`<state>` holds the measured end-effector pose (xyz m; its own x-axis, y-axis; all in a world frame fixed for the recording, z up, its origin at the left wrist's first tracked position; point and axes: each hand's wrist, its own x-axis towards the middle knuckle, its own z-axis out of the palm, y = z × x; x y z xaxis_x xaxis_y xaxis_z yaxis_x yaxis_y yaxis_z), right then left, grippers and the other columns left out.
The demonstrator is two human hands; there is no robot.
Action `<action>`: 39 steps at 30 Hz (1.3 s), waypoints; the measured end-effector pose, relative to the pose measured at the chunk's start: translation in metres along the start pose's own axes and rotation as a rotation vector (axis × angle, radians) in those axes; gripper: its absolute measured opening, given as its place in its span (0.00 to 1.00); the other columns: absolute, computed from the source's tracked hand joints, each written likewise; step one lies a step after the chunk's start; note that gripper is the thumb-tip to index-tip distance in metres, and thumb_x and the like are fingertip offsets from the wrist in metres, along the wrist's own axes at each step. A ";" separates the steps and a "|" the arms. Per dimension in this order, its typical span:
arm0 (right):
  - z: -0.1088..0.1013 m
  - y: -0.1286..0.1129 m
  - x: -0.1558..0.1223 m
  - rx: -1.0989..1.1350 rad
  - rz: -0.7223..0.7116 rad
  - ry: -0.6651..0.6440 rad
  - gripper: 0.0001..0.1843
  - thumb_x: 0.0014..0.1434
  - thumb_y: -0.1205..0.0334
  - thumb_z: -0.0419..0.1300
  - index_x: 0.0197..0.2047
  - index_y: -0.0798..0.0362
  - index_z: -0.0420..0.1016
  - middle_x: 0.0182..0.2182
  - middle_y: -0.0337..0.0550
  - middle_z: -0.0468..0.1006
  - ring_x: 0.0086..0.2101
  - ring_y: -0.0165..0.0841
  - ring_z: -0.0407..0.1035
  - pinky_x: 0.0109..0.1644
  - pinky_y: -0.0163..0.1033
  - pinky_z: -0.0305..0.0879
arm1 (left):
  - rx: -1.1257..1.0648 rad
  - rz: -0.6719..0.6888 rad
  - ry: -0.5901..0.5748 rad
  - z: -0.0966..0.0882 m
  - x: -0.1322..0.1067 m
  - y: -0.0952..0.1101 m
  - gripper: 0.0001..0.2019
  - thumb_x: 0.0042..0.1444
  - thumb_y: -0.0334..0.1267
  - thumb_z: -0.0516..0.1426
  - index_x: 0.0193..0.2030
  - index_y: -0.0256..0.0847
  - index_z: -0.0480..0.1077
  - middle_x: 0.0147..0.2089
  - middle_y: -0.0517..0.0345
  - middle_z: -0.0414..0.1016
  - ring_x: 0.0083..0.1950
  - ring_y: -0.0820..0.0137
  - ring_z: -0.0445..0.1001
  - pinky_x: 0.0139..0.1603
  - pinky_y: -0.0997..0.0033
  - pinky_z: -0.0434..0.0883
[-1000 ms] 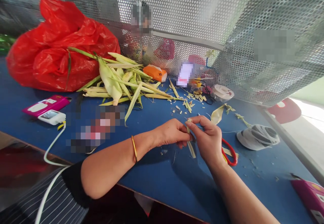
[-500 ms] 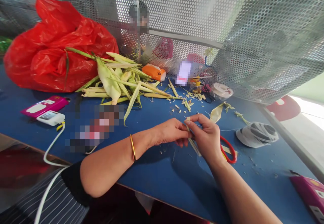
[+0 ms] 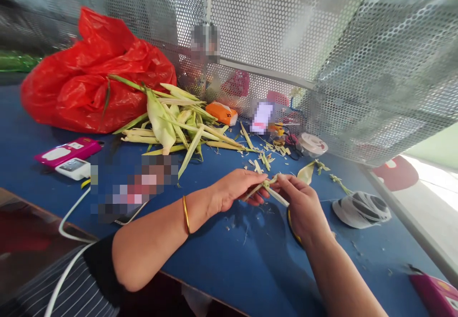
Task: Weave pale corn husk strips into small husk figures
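My left hand (image 3: 239,189) and my right hand (image 3: 304,202) meet over the blue table (image 3: 222,250), both pinched on thin pale leaf strips (image 3: 266,189) that cross between the fingertips. A gold bangle sits on my left wrist. Scissors with a dark and yellow handle (image 3: 292,225) show partly under my right hand. Behind my hands lies a pile of green and pale leaves (image 3: 175,121), and cut leaf bits (image 3: 265,157) are scattered further right.
A red plastic bag (image 3: 93,78) stands at the back left. A pink phone (image 3: 67,149) and a white device with a cable (image 3: 73,166) lie at the left. A white cap (image 3: 361,207), a tape roll (image 3: 313,142) and an orange object (image 3: 222,112) lie near the perforated metal screen (image 3: 322,59).
The strips between my fingers have turned from upright to crossed and nearly level. My right hand has shifted over the scissors, hiding the red handle. The camera has tilted slightly.
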<state>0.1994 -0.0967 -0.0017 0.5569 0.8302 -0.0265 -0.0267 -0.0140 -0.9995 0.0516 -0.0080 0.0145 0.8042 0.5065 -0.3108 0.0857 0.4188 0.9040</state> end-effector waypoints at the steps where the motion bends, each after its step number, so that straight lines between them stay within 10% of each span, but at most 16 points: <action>1: 0.001 0.000 -0.001 0.021 0.007 -0.013 0.20 0.44 0.44 0.71 0.28 0.52 0.76 0.24 0.40 0.76 0.28 0.34 0.69 0.38 0.40 0.64 | 0.012 -0.005 -0.006 0.000 0.000 0.000 0.19 0.51 0.54 0.63 0.33 0.35 0.75 0.29 0.56 0.76 0.26 0.75 0.71 0.34 0.71 0.70; 14: 0.006 0.000 -0.008 -0.129 -0.205 0.108 0.17 0.53 0.50 0.65 0.22 0.51 0.70 0.22 0.35 0.69 0.27 0.31 0.61 0.35 0.38 0.56 | -0.022 -0.037 -0.030 0.000 0.002 -0.005 0.14 0.47 0.44 0.66 0.34 0.35 0.77 0.25 0.58 0.77 0.24 0.73 0.74 0.34 0.70 0.71; 21: 0.005 -0.011 -0.021 -0.564 -0.718 0.378 0.08 0.59 0.55 0.62 0.31 0.49 0.75 0.31 0.43 0.76 0.37 0.39 0.69 0.47 0.43 0.60 | -0.190 0.162 0.033 0.001 0.003 -0.003 0.16 0.45 0.42 0.69 0.40 0.38 0.76 0.38 0.53 0.82 0.39 0.69 0.80 0.49 0.67 0.70; 26: 0.021 -0.006 -0.027 -0.431 -0.364 -0.038 0.13 0.56 0.51 0.62 0.28 0.49 0.79 0.31 0.43 0.81 0.36 0.40 0.73 0.43 0.42 0.65 | -0.258 0.248 0.125 0.007 0.004 -0.006 0.17 0.45 0.35 0.68 0.43 0.36 0.74 0.36 0.53 0.82 0.38 0.70 0.78 0.47 0.69 0.70; 31: 0.030 0.002 -0.025 -0.343 -0.181 -0.005 0.14 0.51 0.50 0.63 0.30 0.52 0.80 0.30 0.43 0.80 0.34 0.39 0.73 0.42 0.41 0.65 | -0.321 0.230 0.165 0.011 0.005 -0.010 0.16 0.45 0.32 0.68 0.42 0.35 0.73 0.36 0.50 0.82 0.37 0.70 0.78 0.44 0.71 0.69; 39: 0.032 0.001 -0.029 -0.365 -0.319 -0.030 0.13 0.56 0.52 0.58 0.25 0.51 0.70 0.25 0.37 0.71 0.29 0.32 0.64 0.35 0.37 0.59 | -0.367 0.245 0.247 0.014 0.005 -0.010 0.17 0.40 0.31 0.69 0.39 0.33 0.74 0.34 0.51 0.81 0.38 0.69 0.79 0.49 0.68 0.69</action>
<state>0.1571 -0.1028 -0.0018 0.4652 0.8406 0.2775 0.4373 0.0543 -0.8977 0.0631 -0.0203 0.0075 0.6080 0.7676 -0.2028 -0.3359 0.4802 0.8103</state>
